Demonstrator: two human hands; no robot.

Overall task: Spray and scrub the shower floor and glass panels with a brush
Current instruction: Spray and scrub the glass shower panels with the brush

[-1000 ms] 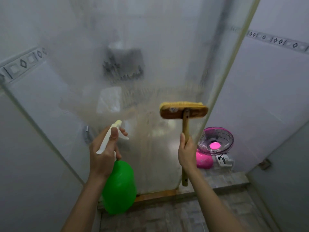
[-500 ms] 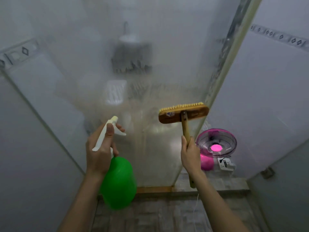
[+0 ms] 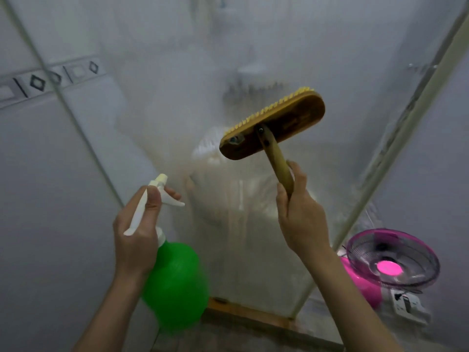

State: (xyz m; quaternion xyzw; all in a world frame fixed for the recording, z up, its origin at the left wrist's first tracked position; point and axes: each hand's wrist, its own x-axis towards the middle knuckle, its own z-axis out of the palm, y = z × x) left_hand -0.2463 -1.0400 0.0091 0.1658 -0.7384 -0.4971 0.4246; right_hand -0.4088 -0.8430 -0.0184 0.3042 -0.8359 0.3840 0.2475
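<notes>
A fogged, streaked glass panel point(image 3: 228, 72) fills the middle of the view in front of me. My right hand point(image 3: 302, 214) grips the wooden handle of a scrub brush point(image 3: 272, 125); its yellow-bristled head is raised and tilted, bristles turned toward the glass. My left hand point(image 3: 137, 229) holds a green spray bottle point(image 3: 175, 283) by its white trigger head, nozzle aimed at the panel. Only a thin strip of the shower floor point(image 3: 228, 336) shows at the bottom.
White tiled walls close in on both sides, with a patterned tile band point(image 3: 48, 81) on the left. A pale frame post point(image 3: 368, 199) edges the glass on the right. A pink fan point(image 3: 390, 260) and a white socket block point(image 3: 408, 306) sit beyond a wooden sill point(image 3: 253, 313).
My right hand has lifted the brush higher up the glass and tilted its head. The view has tipped upward. The spray bottle stays in my left hand at about the same place.
</notes>
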